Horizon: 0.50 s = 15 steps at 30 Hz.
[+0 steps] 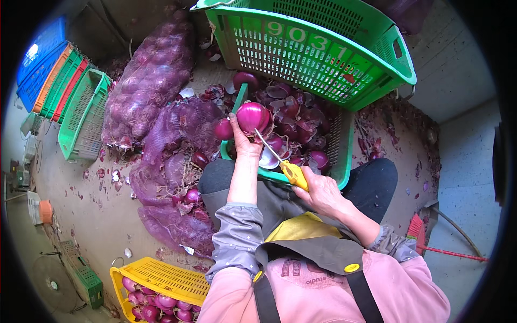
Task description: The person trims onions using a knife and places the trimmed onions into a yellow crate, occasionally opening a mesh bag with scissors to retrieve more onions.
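Note:
My left hand (245, 142) holds a shiny red onion (251, 116) from below, over a green plastic crate. In my right hand (323, 191) is the yellow handle of a thin-bladed tool (294, 174), perhaps a knife or a screwdriver. Its metal tip touches or nearly touches the onion's lower side, where loose skin hangs. Beside my left fingers is a smaller red onion (223, 129); what supports it cannot be told. Onions and dry peelings (297, 117) fill the green crate (346, 149), which stands at my knees.
A larger green crate (291, 52) leans over the far side. Full and slack purple mesh bags (149, 80) lie at left. A yellow crate (161, 278) of peeled onions stands lower left, stacked crates (85, 117) upper left. A red broom (418, 232) lies at right; skins litter the floor.

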Each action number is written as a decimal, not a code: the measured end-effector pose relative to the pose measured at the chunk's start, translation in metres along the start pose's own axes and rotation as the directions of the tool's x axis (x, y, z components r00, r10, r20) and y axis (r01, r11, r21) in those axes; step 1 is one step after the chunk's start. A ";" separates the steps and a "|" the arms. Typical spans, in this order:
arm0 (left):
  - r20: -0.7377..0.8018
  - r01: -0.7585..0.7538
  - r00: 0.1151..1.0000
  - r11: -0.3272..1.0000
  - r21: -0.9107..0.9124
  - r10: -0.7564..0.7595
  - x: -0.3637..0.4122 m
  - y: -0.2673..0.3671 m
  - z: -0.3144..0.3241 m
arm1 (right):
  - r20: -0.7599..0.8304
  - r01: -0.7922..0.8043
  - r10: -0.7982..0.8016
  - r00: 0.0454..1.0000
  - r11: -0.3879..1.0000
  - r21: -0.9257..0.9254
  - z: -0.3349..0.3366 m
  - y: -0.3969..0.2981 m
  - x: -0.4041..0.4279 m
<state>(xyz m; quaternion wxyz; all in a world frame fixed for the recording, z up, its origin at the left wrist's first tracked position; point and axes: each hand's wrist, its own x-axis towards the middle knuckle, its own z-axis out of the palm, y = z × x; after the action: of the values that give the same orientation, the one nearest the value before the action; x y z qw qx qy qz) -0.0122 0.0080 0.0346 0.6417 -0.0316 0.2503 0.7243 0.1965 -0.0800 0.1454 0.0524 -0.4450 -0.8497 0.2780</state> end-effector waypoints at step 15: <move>-0.098 -0.034 0.995 0.992 -0.118 0.022 0.008 0.000 -0.006 | 0.038 -0.105 0.106 0.994 0.994 -0.018 0.000 0.027 0.000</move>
<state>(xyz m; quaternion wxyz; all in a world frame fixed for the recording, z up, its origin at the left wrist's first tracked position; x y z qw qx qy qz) -0.0150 0.0127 0.0267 0.6154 -0.1015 0.2378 0.7446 0.2166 -0.0681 0.1317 0.0177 -0.4842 -0.8280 0.2822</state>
